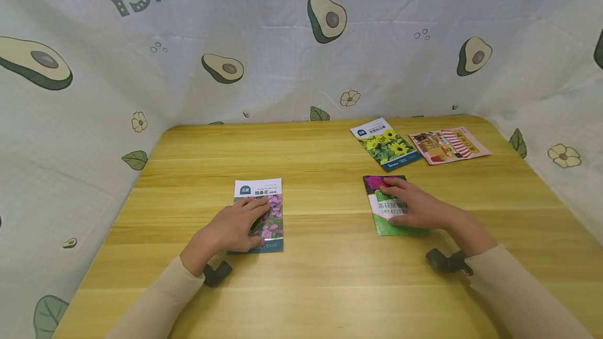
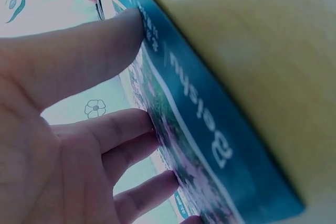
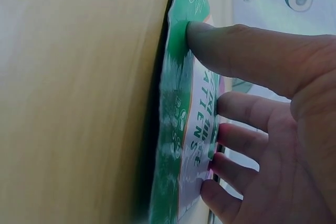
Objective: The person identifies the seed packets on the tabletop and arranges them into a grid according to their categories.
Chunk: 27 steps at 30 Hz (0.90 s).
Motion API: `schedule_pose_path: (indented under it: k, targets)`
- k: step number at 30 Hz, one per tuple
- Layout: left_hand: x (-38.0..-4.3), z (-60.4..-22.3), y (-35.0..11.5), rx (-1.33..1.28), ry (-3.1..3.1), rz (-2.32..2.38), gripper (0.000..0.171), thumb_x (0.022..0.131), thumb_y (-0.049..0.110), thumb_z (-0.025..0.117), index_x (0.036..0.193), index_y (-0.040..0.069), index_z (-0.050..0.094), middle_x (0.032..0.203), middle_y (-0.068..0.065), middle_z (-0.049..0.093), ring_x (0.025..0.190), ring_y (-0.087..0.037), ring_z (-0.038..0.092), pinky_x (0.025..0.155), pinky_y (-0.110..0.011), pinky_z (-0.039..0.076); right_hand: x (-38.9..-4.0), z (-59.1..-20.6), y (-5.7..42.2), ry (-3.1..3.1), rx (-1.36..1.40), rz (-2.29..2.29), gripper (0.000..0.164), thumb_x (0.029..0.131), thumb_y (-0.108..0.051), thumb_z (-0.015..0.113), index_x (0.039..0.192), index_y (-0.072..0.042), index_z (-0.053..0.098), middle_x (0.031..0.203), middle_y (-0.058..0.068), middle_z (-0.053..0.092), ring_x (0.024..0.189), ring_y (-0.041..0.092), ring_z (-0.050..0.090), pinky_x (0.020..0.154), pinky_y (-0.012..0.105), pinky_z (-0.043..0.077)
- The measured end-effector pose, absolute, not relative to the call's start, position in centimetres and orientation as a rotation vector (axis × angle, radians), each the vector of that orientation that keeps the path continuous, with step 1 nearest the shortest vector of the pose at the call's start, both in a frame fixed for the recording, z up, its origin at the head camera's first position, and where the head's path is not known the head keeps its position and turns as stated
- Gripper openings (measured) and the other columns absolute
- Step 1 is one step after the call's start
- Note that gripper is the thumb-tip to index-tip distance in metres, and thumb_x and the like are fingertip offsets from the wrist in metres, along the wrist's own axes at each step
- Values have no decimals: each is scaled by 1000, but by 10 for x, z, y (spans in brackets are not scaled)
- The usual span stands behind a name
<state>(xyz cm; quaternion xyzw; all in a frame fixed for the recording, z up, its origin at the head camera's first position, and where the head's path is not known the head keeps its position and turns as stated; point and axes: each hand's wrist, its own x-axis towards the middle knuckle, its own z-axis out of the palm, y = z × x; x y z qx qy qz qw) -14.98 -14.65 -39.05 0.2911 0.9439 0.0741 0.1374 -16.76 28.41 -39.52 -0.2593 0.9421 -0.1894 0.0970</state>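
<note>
A seed packet [image 1: 258, 188] with pink flowers and a teal lower band lies flat left of the table's middle. Spread over its lower half, my left hand [image 1: 234, 225] touches it with the fingertips and thumb; the left wrist view shows the thumb on the teal band [image 2: 194, 98]. To the right is a green and white impatiens seed packet [image 1: 383, 218] with a magenta flower. My right hand [image 1: 421, 206] rests on it, fingers apart, covering its right side. The right wrist view shows thumb and fingertips on the face of this packet [image 3: 176, 103].
Behind my right hand lie a seed packet with yellow flowers [image 1: 388, 146] and a pink packet [image 1: 450, 145] with a striped awning picture, their edges close together. The wooden table [image 1: 325, 276] ends at a white cloth [image 1: 278, 41] printed with avocados.
</note>
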Motion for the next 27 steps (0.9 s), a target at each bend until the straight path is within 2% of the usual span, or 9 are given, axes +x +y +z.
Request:
schedule_pose_path:
  k: [27]
  targets:
    - [-150, -389, -144, 830, 2739, 202, 76, 86, 36, 75, 150, 8, 44, 158, -9, 40, 142, -38, 40, 105, -58, 44, -168, -395, 268, 2746, -780, -583, 73, 84, -27, 78, 143, 3, 48, 153, 28, 32, 138, 52, 33, 109, 68, 34]
